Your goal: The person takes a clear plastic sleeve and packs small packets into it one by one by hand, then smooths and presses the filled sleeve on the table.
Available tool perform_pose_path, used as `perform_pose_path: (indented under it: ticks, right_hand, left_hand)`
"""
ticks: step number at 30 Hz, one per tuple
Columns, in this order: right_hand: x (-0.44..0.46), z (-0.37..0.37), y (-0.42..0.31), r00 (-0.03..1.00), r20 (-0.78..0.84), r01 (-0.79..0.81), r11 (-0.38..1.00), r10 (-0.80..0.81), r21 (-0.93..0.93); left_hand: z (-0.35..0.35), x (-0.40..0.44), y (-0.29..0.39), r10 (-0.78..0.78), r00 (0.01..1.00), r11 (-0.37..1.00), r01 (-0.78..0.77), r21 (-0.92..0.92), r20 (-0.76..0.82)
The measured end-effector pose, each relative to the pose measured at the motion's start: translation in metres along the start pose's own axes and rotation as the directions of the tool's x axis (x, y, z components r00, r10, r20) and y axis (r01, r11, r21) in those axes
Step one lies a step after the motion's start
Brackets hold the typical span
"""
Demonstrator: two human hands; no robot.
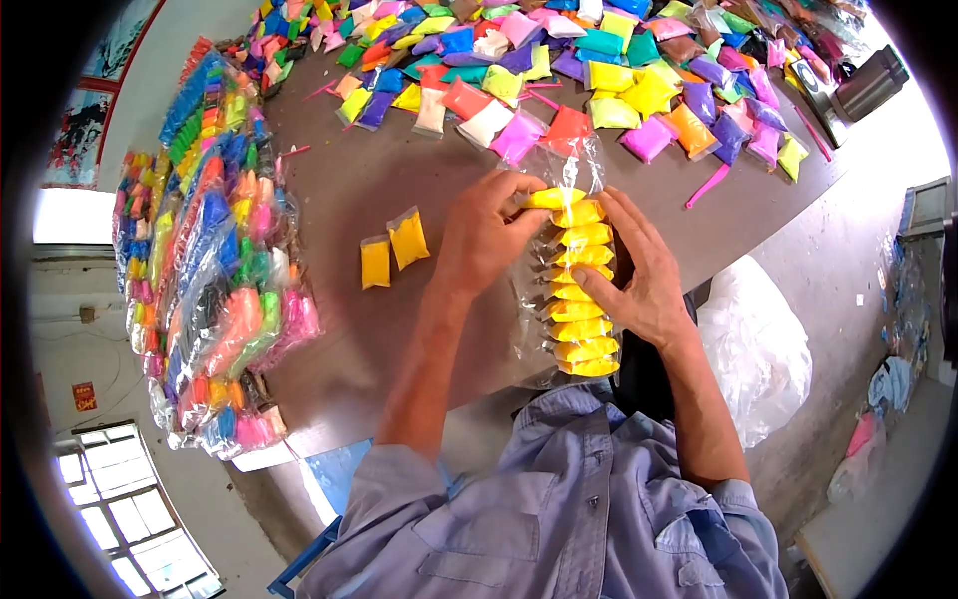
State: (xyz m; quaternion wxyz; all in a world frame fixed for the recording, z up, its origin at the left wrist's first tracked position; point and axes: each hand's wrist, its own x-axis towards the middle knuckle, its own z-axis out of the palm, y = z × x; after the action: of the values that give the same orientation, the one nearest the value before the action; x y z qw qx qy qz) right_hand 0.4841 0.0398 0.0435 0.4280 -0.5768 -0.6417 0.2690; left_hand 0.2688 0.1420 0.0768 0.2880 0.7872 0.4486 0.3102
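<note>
In the head view, a long clear plastic bag (pixel 529 329) lies near the table's front edge with a column of several yellow packets (pixel 581 309) stacked inside. My left hand (pixel 486 235) pinches one yellow packet (pixel 555 199) between thumb and fingers at the column's top end. Along the bag's right side, my right hand (pixel 644 275) grips it, thumb pressed on the packets and fingers partly hidden behind the edge. Two loose orange-yellow packets, one upright (pixel 375 263) and one tilted (pixel 407 240), lie left of my left hand.
A big heap of mixed-colour packets (pixel 619 85) covers the table's far side. Filled clear bags of coloured packets (pixel 215 270) are piled at the left. A metal cup (pixel 870 85) stands far right, and a white plastic bag (pixel 753 349) hangs beyond the table's right edge.
</note>
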Motion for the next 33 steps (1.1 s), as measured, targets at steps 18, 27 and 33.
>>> perform_pose_path:
  ticks: [18,27,33]
  right_hand:
    - [0.016,-0.01,0.005,0.997,0.072,-0.005,1.0,0.007,-0.027]
    - [0.015,-0.008,0.005,0.997,0.075,-0.028,1.0,0.027,0.01]
    - [0.014,-0.009,0.006,0.997,0.083,0.003,1.0,-0.002,-0.001]
  left_hand:
    - [0.027,0.018,-0.019,0.025,0.993,0.987,-0.006,-0.161,0.115]
    - [0.002,-0.007,-0.001,-0.141,0.989,0.988,0.138,-0.073,-0.034]
    - [-0.079,-0.043,-0.069,-0.158,0.958,0.867,0.251,0.43,-0.241]
